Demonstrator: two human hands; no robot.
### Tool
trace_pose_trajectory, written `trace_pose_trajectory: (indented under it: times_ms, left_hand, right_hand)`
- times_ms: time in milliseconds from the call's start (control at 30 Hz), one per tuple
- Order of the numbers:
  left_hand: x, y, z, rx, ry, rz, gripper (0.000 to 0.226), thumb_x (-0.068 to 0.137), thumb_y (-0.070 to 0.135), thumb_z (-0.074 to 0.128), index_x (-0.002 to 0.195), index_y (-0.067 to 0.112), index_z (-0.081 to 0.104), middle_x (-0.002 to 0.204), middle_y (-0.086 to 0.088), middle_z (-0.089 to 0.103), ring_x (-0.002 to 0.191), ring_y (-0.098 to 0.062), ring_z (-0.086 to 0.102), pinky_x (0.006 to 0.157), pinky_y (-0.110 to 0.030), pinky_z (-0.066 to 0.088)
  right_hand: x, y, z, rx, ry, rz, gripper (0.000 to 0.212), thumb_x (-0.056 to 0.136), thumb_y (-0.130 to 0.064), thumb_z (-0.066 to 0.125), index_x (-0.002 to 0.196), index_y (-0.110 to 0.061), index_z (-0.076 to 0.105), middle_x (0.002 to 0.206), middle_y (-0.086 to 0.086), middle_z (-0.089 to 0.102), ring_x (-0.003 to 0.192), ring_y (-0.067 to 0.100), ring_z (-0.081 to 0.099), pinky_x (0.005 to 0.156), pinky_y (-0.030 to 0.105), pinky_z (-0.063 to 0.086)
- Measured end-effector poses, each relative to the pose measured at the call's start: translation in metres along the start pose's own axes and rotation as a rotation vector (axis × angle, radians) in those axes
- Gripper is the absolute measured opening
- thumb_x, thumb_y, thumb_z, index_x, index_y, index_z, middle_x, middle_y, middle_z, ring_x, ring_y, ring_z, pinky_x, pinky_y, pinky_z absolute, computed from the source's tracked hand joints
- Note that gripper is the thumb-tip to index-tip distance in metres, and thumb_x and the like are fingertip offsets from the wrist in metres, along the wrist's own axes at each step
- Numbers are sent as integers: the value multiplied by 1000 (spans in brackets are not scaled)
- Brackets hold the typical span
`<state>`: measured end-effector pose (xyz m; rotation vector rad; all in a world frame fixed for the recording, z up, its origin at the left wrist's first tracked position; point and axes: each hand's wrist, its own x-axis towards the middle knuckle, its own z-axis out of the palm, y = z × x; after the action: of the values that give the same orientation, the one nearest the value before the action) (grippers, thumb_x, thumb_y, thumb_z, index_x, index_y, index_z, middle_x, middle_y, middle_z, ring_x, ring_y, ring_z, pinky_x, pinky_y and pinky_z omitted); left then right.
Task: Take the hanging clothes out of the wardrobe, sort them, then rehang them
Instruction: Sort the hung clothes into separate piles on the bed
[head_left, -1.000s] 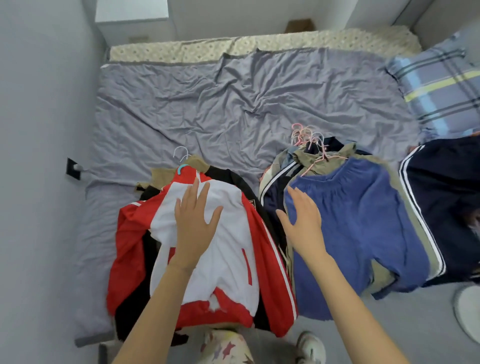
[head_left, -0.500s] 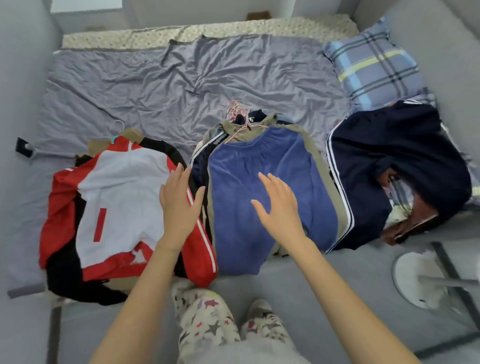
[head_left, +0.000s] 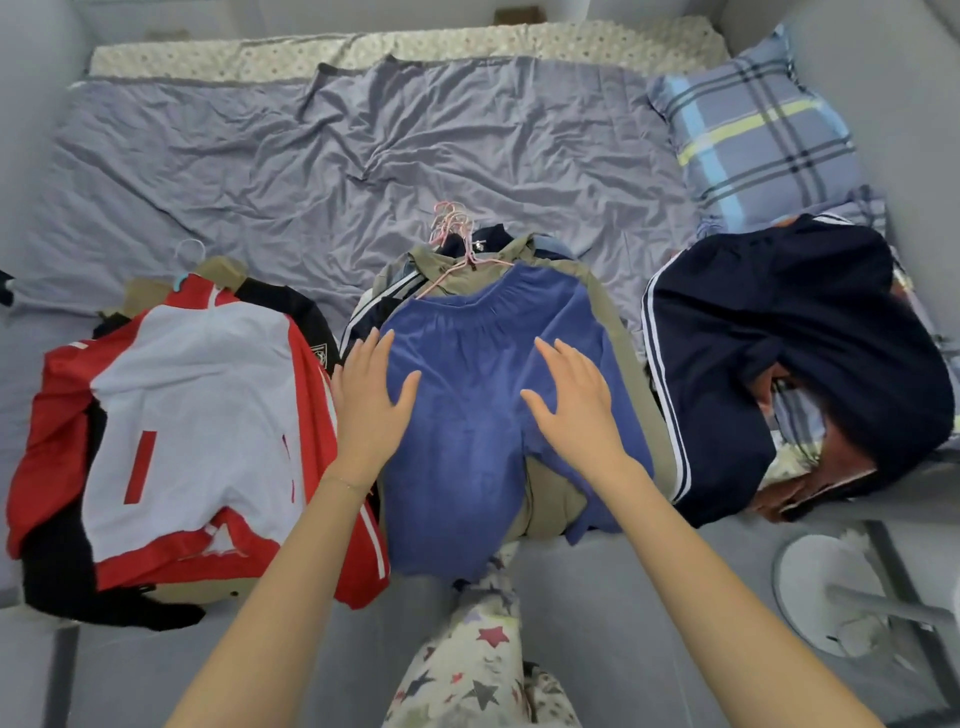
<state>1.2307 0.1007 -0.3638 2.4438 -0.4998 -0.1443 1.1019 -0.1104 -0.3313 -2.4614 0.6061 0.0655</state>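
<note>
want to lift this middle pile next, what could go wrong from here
The bunched pink wire hangers could snag one another when the pile is lifted. The blue fabric shorts, beneath the left hand and right hand, overhang the edge of the grey-sheeted bed and might slide off.

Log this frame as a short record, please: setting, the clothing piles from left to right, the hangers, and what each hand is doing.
setting: bed with a wrinkled grey sheet, plaid pillow at far right
left pile: red and white jacket on top
middle pile: blue shorts on top, over olive and dark garments
right pile: navy garment with white stripes
hangers: pink hangers bunched at the far end of the middle pile
left hand: fingers straight, appears to rest on the shorts' left edge
right hand: fingers straight, on the shorts
grip: none
</note>
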Motion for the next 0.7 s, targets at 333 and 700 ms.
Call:
trace_pose_trajectory:
  times_ms: [333,700]
  left_hand:
    - [144,-44,103,-5,-66,-122,54,97,24,58,145,8,41,149,-9,44,142,-27,34,115,-54,25]
    - [223,-101,198,66,-155,-295,40,99,21,50,137,10,49,136,-10,49,119,-32,52,106,-47,36]
  right_hand:
    - [201,51,55,-141,-112,-46,62,99,-36,52,153,-23,26,158,4,27,148,21,20,119,45,21]
    - [318,127,126,-187,-207,58,63,99,-39,50,154,-23,23,162,8,14,149,27,11,121,46,13]
